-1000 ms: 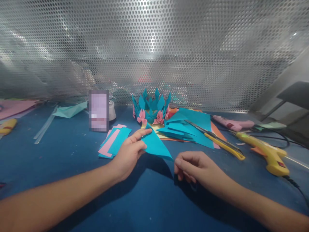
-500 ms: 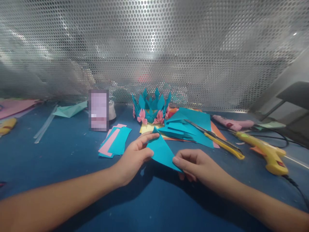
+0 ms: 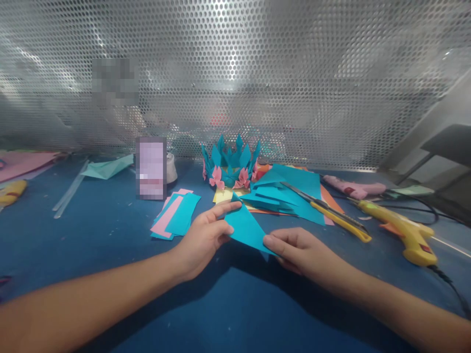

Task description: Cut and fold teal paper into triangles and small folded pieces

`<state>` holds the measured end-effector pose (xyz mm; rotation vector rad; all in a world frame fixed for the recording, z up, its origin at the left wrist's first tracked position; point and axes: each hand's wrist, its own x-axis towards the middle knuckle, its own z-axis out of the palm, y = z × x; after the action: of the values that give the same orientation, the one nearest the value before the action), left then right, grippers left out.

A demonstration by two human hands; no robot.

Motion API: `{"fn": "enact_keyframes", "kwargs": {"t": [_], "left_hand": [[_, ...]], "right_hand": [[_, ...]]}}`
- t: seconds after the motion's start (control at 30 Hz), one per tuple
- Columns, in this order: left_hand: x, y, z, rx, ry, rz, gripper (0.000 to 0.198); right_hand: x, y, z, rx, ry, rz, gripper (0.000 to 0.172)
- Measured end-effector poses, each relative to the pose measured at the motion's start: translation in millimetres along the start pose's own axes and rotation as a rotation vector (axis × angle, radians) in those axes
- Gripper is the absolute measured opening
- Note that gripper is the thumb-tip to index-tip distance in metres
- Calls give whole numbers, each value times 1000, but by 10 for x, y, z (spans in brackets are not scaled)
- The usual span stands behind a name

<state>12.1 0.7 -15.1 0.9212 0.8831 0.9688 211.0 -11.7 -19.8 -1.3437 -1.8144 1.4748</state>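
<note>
A blue sheet of paper (image 3: 247, 228), triangular in outline, is held between my two hands above the table. My left hand (image 3: 206, 238) grips its left edge, with the thumb on the near face and fingers along the upper part. At the lower right corner, the thumb and fingers of my right hand (image 3: 294, 247) pinch the sheet. Just beyond it stands a blue paper crown (image 3: 231, 164) with pointed petals and pink paper flowers (image 3: 217, 176) around its base. Blue and pink paper strips (image 3: 180, 215) lie left of my left hand.
Blue folded papers (image 3: 290, 193) and a yellow utility knife (image 3: 340, 220) lie right of the crown. A yellow glue gun (image 3: 403, 228) and a pink glue gun (image 3: 353, 187) are farther right, with cords. Glue sticks (image 3: 69, 191) and a blurred upright phone-like rectangle (image 3: 150, 169) stand left. A perforated metal panel (image 3: 235, 63) closes the back.
The blue sheet has tilted slightly, and its lower right corner sits a little higher. My right fingers have closed in under that corner. Both hands keep their hold.
</note>
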Motion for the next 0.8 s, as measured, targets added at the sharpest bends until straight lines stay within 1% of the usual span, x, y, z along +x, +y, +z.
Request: {"fn": "enact_keyframes", "kwargs": {"t": [0.23,0.37,0.43,0.5,0.6,0.67,0.73,0.8], "left_hand": [[-2,-11,-7,-32,-36,5,52],[4,7,-12,-41,-17,11,52],[12,19,-13,-46,-29,-1,53],[14,26,-9,-55,-60,-20,52],[-12,23,4,-43,-127,-68,50],[-43,12,13,-11,-204,-112,49],[-67,-4,16,42,-281,-139,46],[-76,-23,12,96,-308,-142,36]], "right_hand": [[-39,-11,-6,-28,-37,-35,56],[-61,-20,-24,-51,-59,-46,53],[-62,-21,-40,-53,-83,-51,52],[-57,-24,-55,-32,-95,-63,53],[-42,-28,-67,66,-73,-85,52],[-31,-17,-68,108,-54,-81,49],[-21,8,-66,102,-46,-78,48],[-14,35,-65,87,-39,-81,47]]}}
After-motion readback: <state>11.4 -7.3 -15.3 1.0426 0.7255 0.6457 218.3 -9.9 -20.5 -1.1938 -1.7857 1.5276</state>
